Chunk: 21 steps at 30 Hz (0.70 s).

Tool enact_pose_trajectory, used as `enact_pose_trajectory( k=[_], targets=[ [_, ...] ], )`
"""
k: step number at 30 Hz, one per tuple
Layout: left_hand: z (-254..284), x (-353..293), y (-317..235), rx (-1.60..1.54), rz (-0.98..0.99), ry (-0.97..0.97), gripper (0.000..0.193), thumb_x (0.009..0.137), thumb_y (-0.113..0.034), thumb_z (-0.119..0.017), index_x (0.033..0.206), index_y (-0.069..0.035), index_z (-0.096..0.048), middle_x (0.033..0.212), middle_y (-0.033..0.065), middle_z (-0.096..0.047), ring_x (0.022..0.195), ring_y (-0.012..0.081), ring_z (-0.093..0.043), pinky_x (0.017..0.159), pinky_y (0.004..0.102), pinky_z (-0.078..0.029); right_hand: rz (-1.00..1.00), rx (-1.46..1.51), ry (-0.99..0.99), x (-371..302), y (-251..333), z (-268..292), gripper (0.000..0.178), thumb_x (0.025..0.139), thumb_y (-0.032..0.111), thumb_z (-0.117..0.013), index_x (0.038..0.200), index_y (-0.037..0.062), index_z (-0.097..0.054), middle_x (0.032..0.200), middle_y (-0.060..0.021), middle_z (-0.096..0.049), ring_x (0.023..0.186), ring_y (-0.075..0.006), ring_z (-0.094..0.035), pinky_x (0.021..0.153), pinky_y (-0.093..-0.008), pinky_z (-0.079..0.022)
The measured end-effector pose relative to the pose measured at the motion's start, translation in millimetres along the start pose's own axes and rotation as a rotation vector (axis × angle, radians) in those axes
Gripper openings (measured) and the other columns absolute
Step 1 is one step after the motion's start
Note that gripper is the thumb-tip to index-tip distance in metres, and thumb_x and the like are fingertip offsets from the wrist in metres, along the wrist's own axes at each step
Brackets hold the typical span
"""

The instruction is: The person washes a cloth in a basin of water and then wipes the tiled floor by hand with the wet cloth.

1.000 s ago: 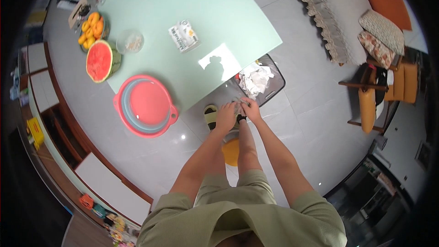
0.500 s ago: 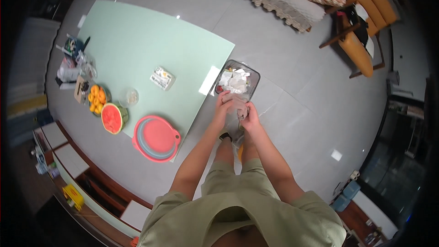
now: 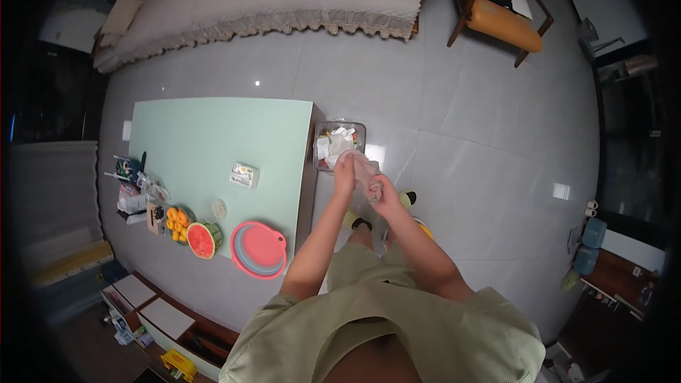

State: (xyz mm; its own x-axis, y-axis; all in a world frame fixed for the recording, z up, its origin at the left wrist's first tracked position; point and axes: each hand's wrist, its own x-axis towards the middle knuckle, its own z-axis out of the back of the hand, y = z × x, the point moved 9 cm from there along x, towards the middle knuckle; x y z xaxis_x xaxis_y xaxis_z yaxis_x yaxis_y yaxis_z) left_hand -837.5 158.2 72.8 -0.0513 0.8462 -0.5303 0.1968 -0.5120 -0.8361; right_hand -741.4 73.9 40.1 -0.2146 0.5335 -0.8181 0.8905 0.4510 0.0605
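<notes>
Both hands are up at a crumpled clear plastic bag (image 3: 367,183), right hand (image 3: 387,197) on its near side, left hand (image 3: 345,168) at its top edge, fingers closed round it. Bag hangs just this side of the clear bin (image 3: 339,145) full of white paper scraps, which sits beside the pale green worktop (image 3: 213,142)

The fingers (image 3: 347,164) hide in the crumpled pale bag (image 3: 369,181).

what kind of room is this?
Likely a home living room: a long sofa with cushions, a wooden armchair, and a low pale-green table with fruit. Both hands, left hand and right hand, hold a thin plastic bag beside a waste bin.
</notes>
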Motion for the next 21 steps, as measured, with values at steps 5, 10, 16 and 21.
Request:
enact_pose_trajectory(
  k=[5, 10, 16, 21],
  targets=[
    [-78, 2, -29, 0.016, -0.098, 0.014, 0.026, 0.095, -0.019, -0.045, 0.108, 0.000, -0.058, 0.092, 0.0057, -0.062, 0.082, 0.0118, -0.057, 0.071, 0.0261, -0.046, 0.102, -0.043, -0.018, -29, 94, 34, 0.009, 0.079, 0.018, -0.060, 0.084, 0.0117, -0.056, 0.070, 0.0005, -0.053, 0.057, -0.0120, -0.048, 0.050, -0.0234, -0.040],
    [-157, 5, -45, 0.140, -0.129, 0.144, 0.024, 0.093, -0.017, -0.048, 0.108, 0.000, -0.058, 0.089, 0.0047, -0.063, 0.077, 0.0108, -0.058, 0.067, 0.0247, -0.047, 0.210, -0.180, -0.030, -74, 168, 56, 0.011, 0.080, 0.018, -0.060, 0.086, 0.0106, -0.056, 0.069, 0.0004, -0.049, 0.057, -0.0092, -0.045, 0.050, -0.0223, -0.038],
    [-266, -13, -47, 0.246, -0.027, 0.263, 0.025, 0.092, -0.018, -0.048, 0.108, -0.001, -0.057, 0.092, 0.0043, -0.062, 0.081, 0.0118, -0.059, 0.070, 0.0259, -0.048, 0.253, -0.021, 0.022, -113, 226, 83, 0.009, 0.081, 0.016, -0.058, 0.084, 0.0094, -0.053, 0.066, 0.0007, -0.045, 0.055, -0.0091, -0.043, 0.048, -0.0226, -0.036],
    [-342, -16, -41, 0.313, -0.029, 0.369, 0.025, 0.092, -0.020, -0.048, 0.107, -0.003, -0.056, 0.090, 0.0043, -0.061, 0.080, 0.0115, -0.058, 0.066, 0.0246, -0.047, 0.285, 0.128, 0.022, -120, 282, 111, 0.011, 0.083, 0.013, -0.056, 0.077, 0.0096, -0.048, 0.063, 0.0011, -0.042, 0.051, -0.0086, -0.041, 0.045, -0.0218, -0.034]
  ],
)
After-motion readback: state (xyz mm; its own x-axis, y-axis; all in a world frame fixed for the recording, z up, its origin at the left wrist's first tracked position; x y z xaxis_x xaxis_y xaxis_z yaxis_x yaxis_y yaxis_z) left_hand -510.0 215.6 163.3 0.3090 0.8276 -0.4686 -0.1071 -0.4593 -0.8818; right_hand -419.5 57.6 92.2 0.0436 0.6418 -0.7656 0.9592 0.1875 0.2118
